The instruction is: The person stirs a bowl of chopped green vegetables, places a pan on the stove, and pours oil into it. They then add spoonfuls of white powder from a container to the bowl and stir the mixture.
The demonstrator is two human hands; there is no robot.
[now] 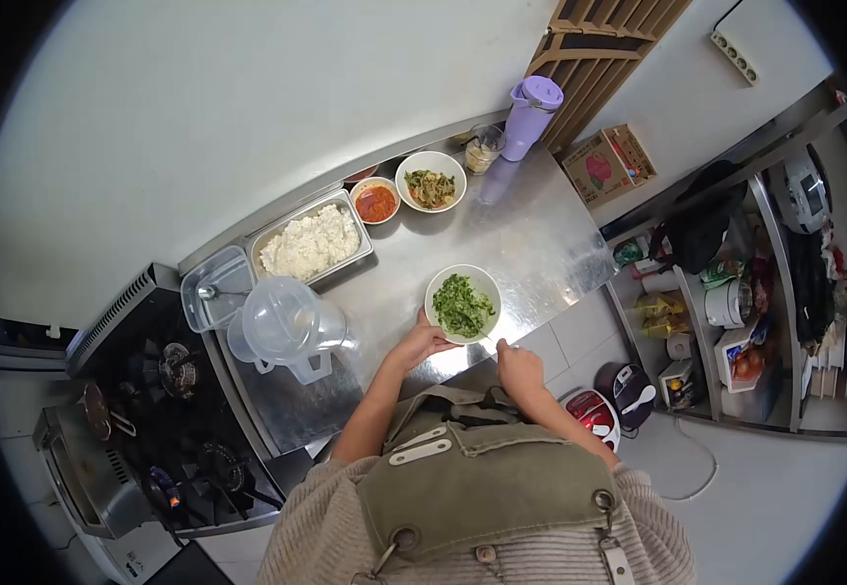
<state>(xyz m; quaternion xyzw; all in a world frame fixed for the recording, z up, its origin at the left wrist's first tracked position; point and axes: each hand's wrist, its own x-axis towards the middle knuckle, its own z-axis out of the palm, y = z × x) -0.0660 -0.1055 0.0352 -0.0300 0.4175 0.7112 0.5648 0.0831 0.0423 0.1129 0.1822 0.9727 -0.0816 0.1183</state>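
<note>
A white bowl [431, 303] of chopped green vegetables [463, 307] stands near the front edge of the steel counter. My left hand [417, 345] grips its lower left side, thumb up along the rim. Closed around the handle of a thin metal utensil [487, 336] is my right hand [520, 369], just right of and below the bowl. The utensil's far end is lost among the greens, so its kind does not show.
On the steel counter [540, 234] are a metal tray [369, 252] of white crumbly food, bowls of red sauce [376, 203] and cooked vegetables [430, 189], clear plastic containers [287, 322], a glass [483, 149] and a purple jug [531, 117]. A lit gas stove [189, 429] is left; shelves [779, 322] right.
</note>
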